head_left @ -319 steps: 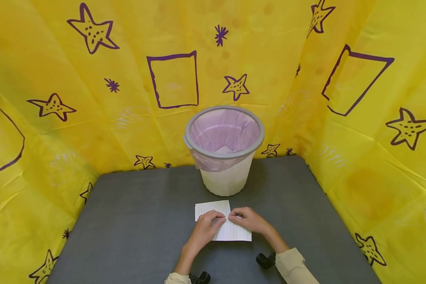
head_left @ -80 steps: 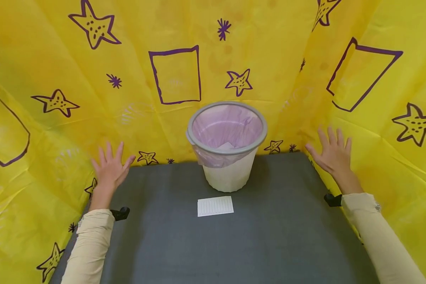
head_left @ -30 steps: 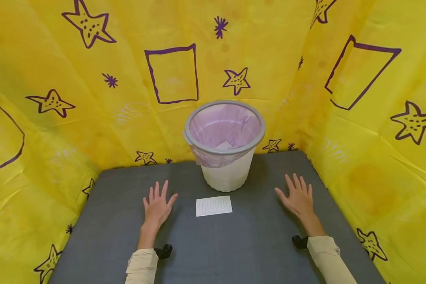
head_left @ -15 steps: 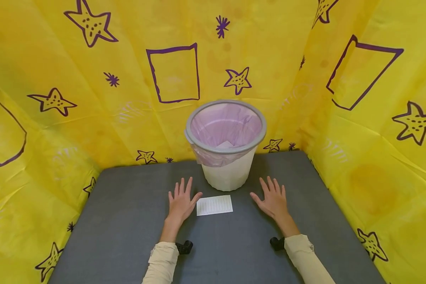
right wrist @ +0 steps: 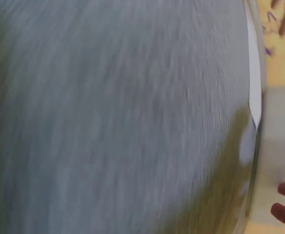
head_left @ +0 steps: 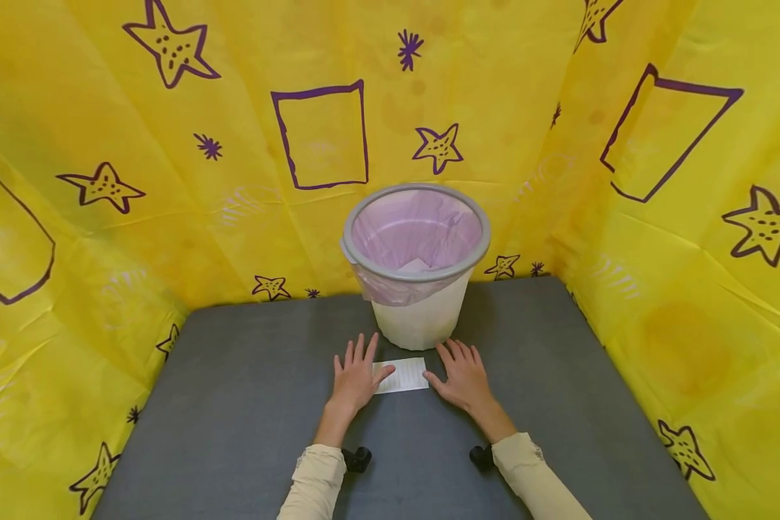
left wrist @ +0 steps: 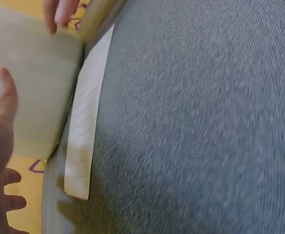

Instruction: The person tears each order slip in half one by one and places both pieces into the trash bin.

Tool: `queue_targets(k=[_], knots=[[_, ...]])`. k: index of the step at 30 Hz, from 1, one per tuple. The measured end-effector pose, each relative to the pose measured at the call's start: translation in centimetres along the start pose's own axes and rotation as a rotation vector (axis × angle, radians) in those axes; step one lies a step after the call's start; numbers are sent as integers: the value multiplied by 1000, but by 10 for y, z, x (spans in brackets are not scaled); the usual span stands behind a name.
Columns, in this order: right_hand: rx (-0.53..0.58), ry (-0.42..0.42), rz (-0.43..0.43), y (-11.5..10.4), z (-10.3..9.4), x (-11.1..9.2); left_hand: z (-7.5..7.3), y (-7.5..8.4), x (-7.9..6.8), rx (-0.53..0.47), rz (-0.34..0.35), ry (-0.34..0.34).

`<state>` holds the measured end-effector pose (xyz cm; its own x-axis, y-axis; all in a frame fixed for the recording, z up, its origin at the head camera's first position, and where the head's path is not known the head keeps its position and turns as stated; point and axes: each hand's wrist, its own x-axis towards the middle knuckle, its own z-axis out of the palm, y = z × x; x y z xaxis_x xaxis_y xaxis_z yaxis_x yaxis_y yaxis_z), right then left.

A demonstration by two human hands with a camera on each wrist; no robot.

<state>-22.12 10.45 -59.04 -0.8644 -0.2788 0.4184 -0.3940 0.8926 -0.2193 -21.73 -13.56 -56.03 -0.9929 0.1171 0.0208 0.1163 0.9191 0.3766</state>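
A folded sheet of lined white paper point(head_left: 406, 375) lies on the grey table in front of the bin. In the head view my left hand point(head_left: 356, 379) is over its left end, fingers spread, the thumb overlapping the paper. My right hand point(head_left: 464, 377) is at the right edge, its thumb tip right beside the paper and its fingers extended. Neither hand grips anything. The left wrist view has the paper point(left wrist: 84, 117) lying as a narrow strip, with the left thumb point(left wrist: 6, 95) raised apart from it. Blurred, the right wrist view catches the paper point(right wrist: 255, 73) edge-on.
Just behind the paper stands a white waste bin point(head_left: 419, 321) with a grey rim and a pinkish liner; a piece of white paper point(head_left: 417, 266) shows inside. Yellow patterned cloth point(head_left: 221, 217) walls in the grey table point(head_left: 253, 404) at the back and sides.
The paper was larger 10.6 seconds ago, with both hands pinching at it; it is now a smaller folded piece. Both hands later spread far apart and have since come inward to the paper.
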Motion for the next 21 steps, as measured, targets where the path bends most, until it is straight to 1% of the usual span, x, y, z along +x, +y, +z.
queue_targets(k=[3, 8, 11, 15, 18, 19, 21], knots=[[-23, -18, -56, -11, 6, 2, 6, 3, 2, 16, 36, -16], [-57, -22, -142, -26, 17, 3, 19, 6, 3, 44, 86, -72], [-78, -27, -163, -32, 23, 5, 24, 8, 2, 42, 141, -32], [-120, -10, -161, -36, 28, 9, 29, 9, 6, 48, 223, 100], [-157, 34, -180, -37, 30, 11, 33, 7, 11, 54, 234, 147], [-163, 51, -190, -38, 30, 12, 34, 7, 12, 44, 226, 142], [-177, 78, -207, -39, 30, 13, 34, 7, 13, 56, 213, 131]])
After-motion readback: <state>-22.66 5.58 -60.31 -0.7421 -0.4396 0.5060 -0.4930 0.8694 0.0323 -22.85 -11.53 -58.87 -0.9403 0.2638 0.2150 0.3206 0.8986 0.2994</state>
